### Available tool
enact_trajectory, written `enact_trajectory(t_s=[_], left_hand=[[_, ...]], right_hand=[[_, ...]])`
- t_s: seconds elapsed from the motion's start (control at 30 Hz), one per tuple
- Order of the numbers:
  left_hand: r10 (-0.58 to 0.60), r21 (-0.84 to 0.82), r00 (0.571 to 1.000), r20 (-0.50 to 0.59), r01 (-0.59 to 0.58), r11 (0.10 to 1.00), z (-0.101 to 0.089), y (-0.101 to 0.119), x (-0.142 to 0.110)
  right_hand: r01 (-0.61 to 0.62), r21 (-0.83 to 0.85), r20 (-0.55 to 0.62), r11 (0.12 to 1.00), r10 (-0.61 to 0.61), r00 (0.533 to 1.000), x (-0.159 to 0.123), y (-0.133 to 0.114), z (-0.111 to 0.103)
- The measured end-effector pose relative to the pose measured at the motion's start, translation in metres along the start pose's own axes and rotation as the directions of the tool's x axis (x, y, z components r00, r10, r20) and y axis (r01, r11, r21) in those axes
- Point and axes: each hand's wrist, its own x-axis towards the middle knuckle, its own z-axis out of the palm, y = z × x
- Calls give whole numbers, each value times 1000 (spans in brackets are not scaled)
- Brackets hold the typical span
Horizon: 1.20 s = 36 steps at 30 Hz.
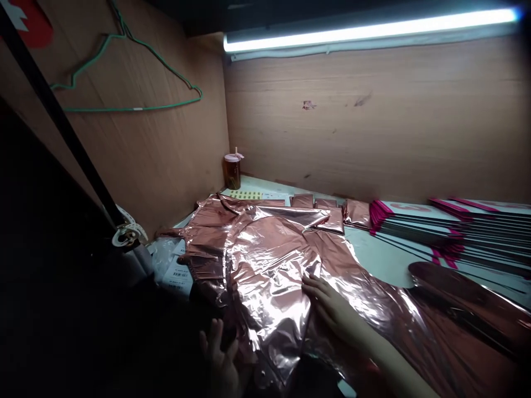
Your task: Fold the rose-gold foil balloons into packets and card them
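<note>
Spread over the table is a shiny rose-gold foil piece (269, 265) with crimped edges, which looks like a flat, uninflated foil balloon. My right hand (329, 304) rests on its right side, fingers extended and lying flat against the foil. Low in the picture, in shadow, my left hand (222, 354) is raised beside the foil's lower left edge with its fingers apart; nothing shows in it. More rose-gold foil (207, 243) lies under and to the left of this piece, and a long stretch of foil (385, 309) runs off to the right, beneath my right forearm.
Stacks of flat packets with pink edges (406, 221) lie at the right. Small folded foil packs (357, 213) line the back. A lidded cup (233, 171) stands in the corner near a yellow sticker sheet (245, 194). Barcode labels (179, 273) lie left; a green hanger (136, 108) hangs above.
</note>
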Motion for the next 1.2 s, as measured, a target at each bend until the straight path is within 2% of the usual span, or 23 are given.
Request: enact_trajectory(t_s=[0.03,0.07,0.13,0.17,0.2,0.27,0.4,0.5,0.6,0.67,0.7,0.77,0.83,0.9,1.0,1.1,1.2], left_hand=[[-10,1,999,-31,10,1000,-3,-6,12],[32,-14,999,-4,-32,999,-4,-11,27],[183,-99,974,136,-171,980,-7,-19,56],[226,-157,954,195,-197,968,-9,-21,69],[230,-219,945,231,-180,959,-11,-21,79],[165,-333,946,278,-66,940,-19,-15,92],[89,-442,918,386,100,891,-41,-7,94],[39,-410,907,420,151,900,-51,-23,90],[154,-485,886,437,88,870,-44,-44,88],[188,-578,872,451,125,806,-32,-50,88],[149,-601,872,467,189,776,-26,-51,90],[-37,-560,850,525,378,738,-15,-49,94],[-220,-485,810,544,517,705,-7,-44,100],[-336,-462,765,550,614,641,-3,-41,106],[-426,-455,728,538,676,580,1,-39,112],[-510,-361,723,466,681,637,5,-37,115],[-557,-276,717,419,685,674,9,-35,117]], right_hand=[[17,12,10,1000,-17,1000,-2,1,-1],[36,23,33,999,-36,999,-4,0,-3],[73,28,72,997,-74,995,-7,-4,-5],[88,19,66,996,-89,994,-8,-7,-5],[100,1,41,995,-99,994,-8,-9,-4],[112,-47,-22,993,-113,993,-5,-9,0],[93,-88,-95,992,-101,990,2,0,10],[50,-40,-80,998,-53,995,-5,1,5],[-12,54,-40,998,14,999,-25,-9,-8],[-40,146,-44,988,46,998,-36,-17,-15],[-69,187,-52,980,80,995,-39,-20,-17],[-174,212,-78,962,194,978,-36,-22,-17],[-303,157,-107,940,321,941,-22,-19,-12],[-403,73,-123,912,409,904,-3,-14,-6],[-517,-31,-121,855,511,851,27,-6,2],[-604,-96,-117,791,594,796,47,0,2],[-630,-91,-79,771,625,777,52,2,-5]])
